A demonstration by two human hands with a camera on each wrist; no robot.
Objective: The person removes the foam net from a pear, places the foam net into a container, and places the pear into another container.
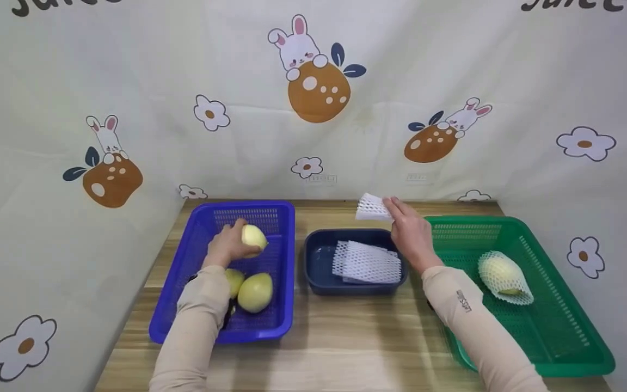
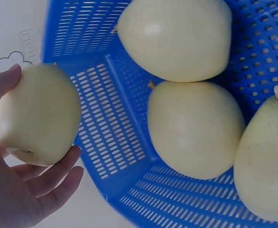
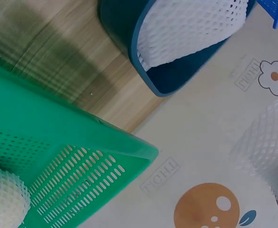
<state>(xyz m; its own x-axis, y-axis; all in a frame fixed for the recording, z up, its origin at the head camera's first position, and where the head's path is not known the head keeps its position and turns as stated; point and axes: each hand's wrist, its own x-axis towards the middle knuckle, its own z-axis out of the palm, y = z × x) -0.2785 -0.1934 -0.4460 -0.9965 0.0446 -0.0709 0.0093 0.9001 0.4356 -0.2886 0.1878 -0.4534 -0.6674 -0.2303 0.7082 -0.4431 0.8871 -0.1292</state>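
Note:
My left hand (image 1: 229, 243) grips a pale yellow-green melon (image 1: 253, 238) above the far part of the blue basket (image 1: 293, 272). The left wrist view shows thumb and fingers round its sides. Several more melons lie in that basket, including one melon (image 1: 255, 292) below my wrist. My right hand (image 1: 411, 231) pinches a white foam net sleeve (image 1: 373, 208) in the air, above and beyond the dark blue bin. Only the edge of this hand shows in the right wrist view, beside the foam net.
Between the baskets stands a dark blue bin (image 1: 319, 272) holding more flattened foam nets (image 1: 370, 264). At the right is a green basket (image 1: 575, 321) with one net-wrapped melon (image 1: 501, 275) in it. A printed cloth (image 1: 237, 158) hangs behind and beside the wooden table (image 1: 340, 337).

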